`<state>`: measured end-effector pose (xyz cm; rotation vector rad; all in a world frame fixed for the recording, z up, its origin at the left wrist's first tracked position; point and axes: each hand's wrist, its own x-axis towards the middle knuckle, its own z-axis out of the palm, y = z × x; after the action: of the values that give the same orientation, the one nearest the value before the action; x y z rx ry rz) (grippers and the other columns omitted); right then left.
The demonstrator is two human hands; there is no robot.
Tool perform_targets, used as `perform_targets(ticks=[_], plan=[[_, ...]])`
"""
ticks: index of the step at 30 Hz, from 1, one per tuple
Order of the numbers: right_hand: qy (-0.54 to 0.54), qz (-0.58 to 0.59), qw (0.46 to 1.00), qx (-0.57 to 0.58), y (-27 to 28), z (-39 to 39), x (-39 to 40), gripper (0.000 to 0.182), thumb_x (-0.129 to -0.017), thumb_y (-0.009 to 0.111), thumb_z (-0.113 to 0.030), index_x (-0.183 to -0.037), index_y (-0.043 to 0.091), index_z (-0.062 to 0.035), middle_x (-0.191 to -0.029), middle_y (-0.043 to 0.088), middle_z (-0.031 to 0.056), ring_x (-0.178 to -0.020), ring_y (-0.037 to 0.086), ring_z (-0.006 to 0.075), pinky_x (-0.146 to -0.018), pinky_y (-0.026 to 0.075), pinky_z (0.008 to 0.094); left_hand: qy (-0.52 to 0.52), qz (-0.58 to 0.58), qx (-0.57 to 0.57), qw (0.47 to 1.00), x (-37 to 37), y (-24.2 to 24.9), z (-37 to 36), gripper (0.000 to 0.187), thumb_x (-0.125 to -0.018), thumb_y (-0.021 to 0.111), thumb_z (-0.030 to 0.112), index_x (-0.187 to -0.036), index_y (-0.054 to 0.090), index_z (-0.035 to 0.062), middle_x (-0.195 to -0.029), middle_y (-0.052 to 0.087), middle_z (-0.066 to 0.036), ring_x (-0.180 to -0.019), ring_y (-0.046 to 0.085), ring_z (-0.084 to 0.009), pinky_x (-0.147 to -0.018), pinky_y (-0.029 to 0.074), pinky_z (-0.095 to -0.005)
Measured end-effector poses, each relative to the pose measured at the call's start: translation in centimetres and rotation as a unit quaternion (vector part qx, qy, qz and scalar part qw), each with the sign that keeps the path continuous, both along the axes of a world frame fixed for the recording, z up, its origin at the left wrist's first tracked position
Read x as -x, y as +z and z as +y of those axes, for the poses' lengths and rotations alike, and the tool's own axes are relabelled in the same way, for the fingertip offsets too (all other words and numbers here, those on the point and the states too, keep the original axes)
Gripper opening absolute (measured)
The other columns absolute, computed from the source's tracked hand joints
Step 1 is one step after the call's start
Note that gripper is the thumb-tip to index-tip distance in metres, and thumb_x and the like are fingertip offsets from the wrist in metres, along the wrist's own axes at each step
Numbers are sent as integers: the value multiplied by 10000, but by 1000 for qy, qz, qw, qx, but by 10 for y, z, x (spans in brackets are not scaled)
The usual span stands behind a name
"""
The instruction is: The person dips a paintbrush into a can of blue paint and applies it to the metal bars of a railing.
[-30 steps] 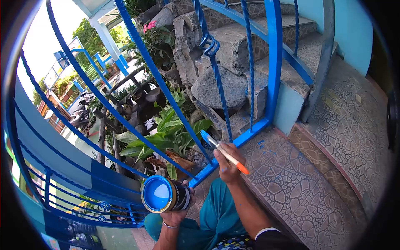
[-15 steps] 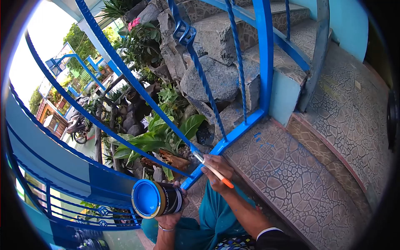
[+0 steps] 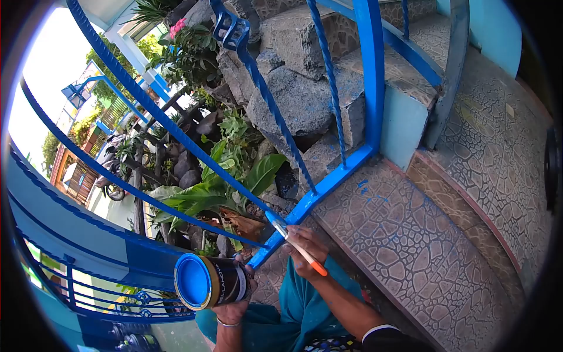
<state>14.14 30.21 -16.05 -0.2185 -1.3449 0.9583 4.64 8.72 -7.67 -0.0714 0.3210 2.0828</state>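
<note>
Blue paint fills the paint can [image 3: 226, 281], which lies tilted in my left hand [image 3: 237, 309] with its mouth facing up and to the left. My left fingers wrap round the black label. In my right hand [image 3: 308, 249] is a paintbrush [image 3: 305, 256] with a pale handle and an orange end. Its bristles touch the foot of a twisted bar where it meets the blue bottom rail [image 3: 311, 201] of the railing. The left hand with the can is below the rail's near end.
Behind the bars are large rocks [image 3: 290, 108] and green leafy plants [image 3: 264, 173]. Tiled steps [image 3: 399, 214] with blue paint specks run along the right. A thick blue post [image 3: 370, 70] rises from the rail's far corner. Dark objects [image 3: 138, 342] lie at the lower left.
The brush tip has moved slightly down along the bar to its foot at the rail. The can has shifted a little left in view. The camera view has turned slightly.
</note>
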Motion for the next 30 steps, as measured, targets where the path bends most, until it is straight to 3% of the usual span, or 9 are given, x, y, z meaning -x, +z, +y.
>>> perform_targets(ticks=[2, 7, 13, 17, 23, 27, 30], plan=[[-18, -6, 999, 41, -3, 2, 1, 361, -864, 857, -2, -1212, 764, 25, -1238, 758, 210, -1151, 747, 394, -972, 634, 480, 5, -13, -4, 1000, -2, 1, 1, 645, -1022, 600, 600, -1523, 628, 195, -1594, 547, -192, -1433, 482, -451, -1153, 454, -612], [-10, -14, 1000, -7, -4, 0, 12, 366, -879, 857, -32, -1226, 764, 37, -1229, 760, 219, -1136, 753, 386, -964, 632, 470, 11, -32, 9, 999, 5, -3, 0, 630, -1022, 595, 595, -1546, 609, 246, -1611, 532, -190, -1445, 470, -450, -1166, 435, -626], [-8, -5, 994, 113, -21, -5, -3, 344, -913, 845, -46, -1240, 767, 28, -1216, 765, 218, -1097, 759, 377, -939, 632, 446, -1, -17, -12, 1000, -2, 3, 2, 606, -1028, 616, 498, -1577, 577, 244, -1630, 520, -172, -1469, 449, -423, -1186, 423, -613], [5, -32, 999, 8, -19, -11, 1, 350, -922, 823, -12, -1263, 750, 28, -1229, 761, 212, -1110, 758, 354, -938, 634, 435, 9, -11, -9, 1000, 0, 0, 2, 615, -1024, 620, 515, -1577, 577, 248, -1627, 524, -176, -1475, 446, -422, -1185, 420, -605], [13, -51, 988, 145, -30, -3, -9, 313, -938, 826, -36, -1240, 764, 14, -1217, 775, 183, -1110, 761, 338, -935, 634, 413, 15, -6, -11, 1000, -3, 1, 0, 630, -1029, 611, 532, -1591, 562, 252, -1630, 518, -187, -1473, 452, -418, -1185, 415, -595], [30, -65, 994, 88, -37, -3, -5, 319, -932, 834, -45, -1237, 766, 18, -1187, 788, 170, -1094, 764, 315, -929, 635, 398, 21, 14, 1, 1000, 0, 0, 1, 641, -1031, 602, 536, -1604, 545, 256, -1639, 511, -184, -1466, 456, -412, -1187, 410, -591], [41, -61, 988, 138, -43, -2, -16, 316, -942, 821, -41, -1247, 766, 18, -1223, 778, 173, -1113, 761, 305, -947, 631, 391, 32, 3, 2, 999, -2, 2, 0, 650, -1028, 602, 541, -1609, 537, 257, -1645, 505, -185, -1460, 459, -411, -1185, 413, -593]])
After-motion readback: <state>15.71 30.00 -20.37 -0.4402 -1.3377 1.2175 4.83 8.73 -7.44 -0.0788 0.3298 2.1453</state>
